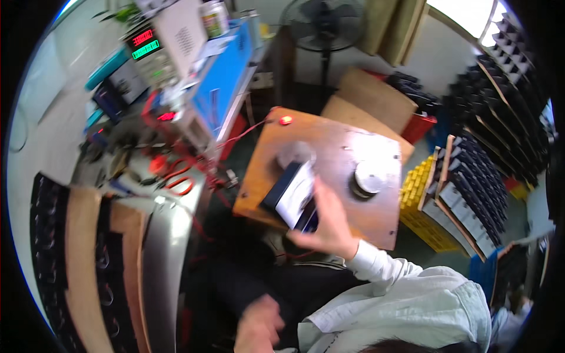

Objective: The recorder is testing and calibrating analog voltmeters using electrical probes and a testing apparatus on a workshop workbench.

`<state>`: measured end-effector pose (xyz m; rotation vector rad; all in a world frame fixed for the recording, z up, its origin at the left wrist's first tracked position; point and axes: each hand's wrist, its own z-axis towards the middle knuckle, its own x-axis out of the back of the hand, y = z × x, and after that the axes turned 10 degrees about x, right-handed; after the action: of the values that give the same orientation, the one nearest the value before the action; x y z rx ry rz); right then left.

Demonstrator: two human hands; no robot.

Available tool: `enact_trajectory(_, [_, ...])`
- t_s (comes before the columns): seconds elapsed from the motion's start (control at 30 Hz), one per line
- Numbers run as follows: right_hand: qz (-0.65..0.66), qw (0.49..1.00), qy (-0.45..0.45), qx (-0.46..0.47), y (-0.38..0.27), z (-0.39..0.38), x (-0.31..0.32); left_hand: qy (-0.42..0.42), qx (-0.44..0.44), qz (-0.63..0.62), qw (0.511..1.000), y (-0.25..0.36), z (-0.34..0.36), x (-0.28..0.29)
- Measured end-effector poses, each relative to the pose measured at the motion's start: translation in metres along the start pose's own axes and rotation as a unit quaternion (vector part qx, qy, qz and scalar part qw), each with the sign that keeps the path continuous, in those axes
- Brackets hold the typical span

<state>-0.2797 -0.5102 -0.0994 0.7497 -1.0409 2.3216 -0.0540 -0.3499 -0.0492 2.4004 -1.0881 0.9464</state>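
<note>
I observe the right hand [332,222] closed around the black-and-white box [292,199], which lies to its left above the wooden board [329,132], long axis slanting lower-left to upper-right; the left hand [260,322], farther off, is too blurred to tell.

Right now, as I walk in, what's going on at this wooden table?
A person is holding a dark box with a pale face in the right hand, over the near part of the wooden table. The left hand is low, near the lap, too blurred to read. One round metal piece sits right of the box; another is just beyond it. A red light glows near the far left corner.
</note>
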Motion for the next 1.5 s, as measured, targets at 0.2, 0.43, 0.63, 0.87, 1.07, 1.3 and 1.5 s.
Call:
enact_trajectory(0.2, [-0.331, 0.907, 0.087, -0.245, 0.139, -0.032, 0.093, -0.153, -0.257, -0.050, 0.953, 0.047, 0.013, -0.011])
enact_trajectory(0.43, [-0.294, 0.917, 0.066, -0.263, 0.141, -0.038, 0.094, -0.324, -0.457, -0.144, 0.815, 0.059, 0.006, -0.017])
enact_trajectory(0.63, [-0.304, 0.918, 0.072, -0.244, 0.146, -0.034, 0.096, -0.442, -0.599, -0.231, 0.627, 0.074, 0.003, -0.020])
enact_trajectory(0.87, [-0.291, 0.925, 0.074, -0.232, 0.147, -0.035, 0.085, -0.427, -0.731, -0.373, 0.380, 0.054, -0.008, -0.027])
enact_trajectory(1.07, [-0.246, 0.942, 0.160, -0.164, 0.134, -0.040, 0.067, 0.180, -0.283, -0.499, 0.799, 0.010, -0.014, -0.025])
enact_trajectory(1.3, [0.139, 0.984, -0.069, 0.091, -0.070, 0.012, -0.039, 0.562, -0.176, -0.313, 0.745, -0.021, -0.003, -0.012])
enact_trajectory(1.5, [0.190, 0.915, -0.215, 0.283, -0.171, 0.048, -0.096, 0.502, -0.142, -0.513, 0.682, -0.045, 0.035, 0.022])
